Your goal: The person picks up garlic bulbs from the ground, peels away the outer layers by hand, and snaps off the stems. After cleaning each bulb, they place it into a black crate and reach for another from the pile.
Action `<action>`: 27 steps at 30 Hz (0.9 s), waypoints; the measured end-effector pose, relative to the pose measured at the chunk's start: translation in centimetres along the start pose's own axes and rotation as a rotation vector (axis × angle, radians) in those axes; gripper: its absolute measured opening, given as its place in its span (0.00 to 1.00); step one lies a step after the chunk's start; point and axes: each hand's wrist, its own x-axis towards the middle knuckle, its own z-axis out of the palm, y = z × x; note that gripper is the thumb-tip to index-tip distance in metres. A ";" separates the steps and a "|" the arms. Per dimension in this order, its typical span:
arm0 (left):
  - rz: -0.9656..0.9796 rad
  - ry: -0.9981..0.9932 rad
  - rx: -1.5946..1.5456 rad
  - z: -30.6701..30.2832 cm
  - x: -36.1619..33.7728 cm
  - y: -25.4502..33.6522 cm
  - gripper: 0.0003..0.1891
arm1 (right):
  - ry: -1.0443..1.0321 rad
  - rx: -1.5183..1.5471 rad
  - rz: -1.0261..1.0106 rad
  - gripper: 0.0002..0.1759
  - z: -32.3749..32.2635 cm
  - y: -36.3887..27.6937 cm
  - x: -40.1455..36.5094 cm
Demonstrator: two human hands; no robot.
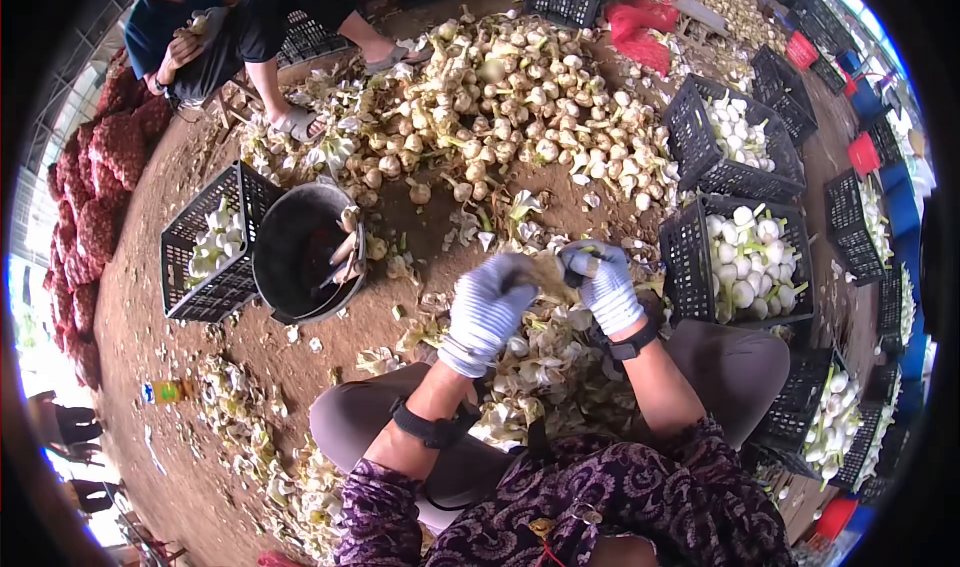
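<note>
**Both gloved hands on one bulb, above the husk heap**

The person sat low, knees spread, with both hands raised in front of the lap. The left hand (487,312), in a knit glove, was curled around one side of a garlic bulb (545,270). The right hand (603,285), also gloved, pinched the bulb's other side with bent fingers. A dark bit showed at the right fingertips, but blur hid whether it was a tool. The bulb hung in the air between the two palms, directly above the heap of husks (540,372) lying between the knees. Holding it there probably let the loose skin drop straight onto that heap.

Containers were set out in an arc around the seat, apparently to keep them within reach:
- A black bucket (283,229) was near the left knee, with a few pieces inside.
- A black crate (190,285) touched the bucket on its far side.
- A crate of white bulbs (683,257) stood just beside the right hand.
- Another crate (690,132) stood beyond that one.

The big garlic pile (510,97) lay on the ground straight ahead. Across it sat a co-worker (215,22), hands busy with something small. Red mesh sacks (100,167) were stacked along the left edge.
</note>
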 end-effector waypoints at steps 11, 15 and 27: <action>-0.194 0.003 -0.218 -0.5 0.2 0.4 0.06 | -0.086 -0.044 0.075 0.06 0.5 -0.2 -0.5; -0.070 -0.071 -0.092 0.0 -0.4 1.6 0.06 | -0.191 -0.642 -0.274 0.04 -0.5 0.8 0.1; 0.220 -0.753 1.079 2.0 -2.7 -2.0 0.05 | 0.154 -0.002 0.098 0.11 1.8 -1.5 0.5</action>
